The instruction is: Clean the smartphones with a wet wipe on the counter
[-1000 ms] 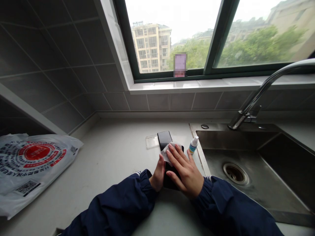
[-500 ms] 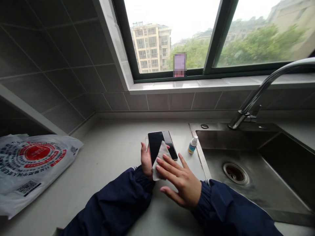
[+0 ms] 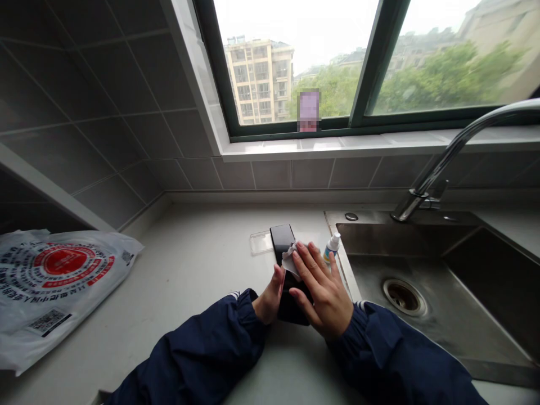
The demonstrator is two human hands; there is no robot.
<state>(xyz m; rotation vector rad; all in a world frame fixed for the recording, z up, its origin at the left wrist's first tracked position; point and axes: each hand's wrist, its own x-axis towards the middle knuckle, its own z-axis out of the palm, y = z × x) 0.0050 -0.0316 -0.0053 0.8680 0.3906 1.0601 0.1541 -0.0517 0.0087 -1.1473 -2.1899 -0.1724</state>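
My left hand (image 3: 269, 297) grips a black smartphone (image 3: 291, 310) by its left side, thumb up along the edge, other fingers hidden beneath. My right hand (image 3: 324, 289) presses a small grey-white cleaning cloth (image 3: 289, 264) to the phone's upper part, fingers stretched out over it. Behind them a second dark phone-like slab (image 3: 280, 236) lies on the counter, its lower end covered by the cloth and phone. A clear phone case (image 3: 260, 244) rests to its left. Just beyond my right fingers stands a small white spray bottle (image 3: 333, 243), partly hidden.
A steel sink (image 3: 356, 281) with a chrome faucet (image 3: 434, 154) is to the right. On the left of the pale counter (image 3: 189, 253) lies a white plastic bag (image 3: 63, 281) with red print. A window (image 3: 291, 67) is above the tiled back wall.
The held phone has come nearer to me and to the right, uncovering the clear case and the slab behind. My right hand and the cloth have moved up and to the right.
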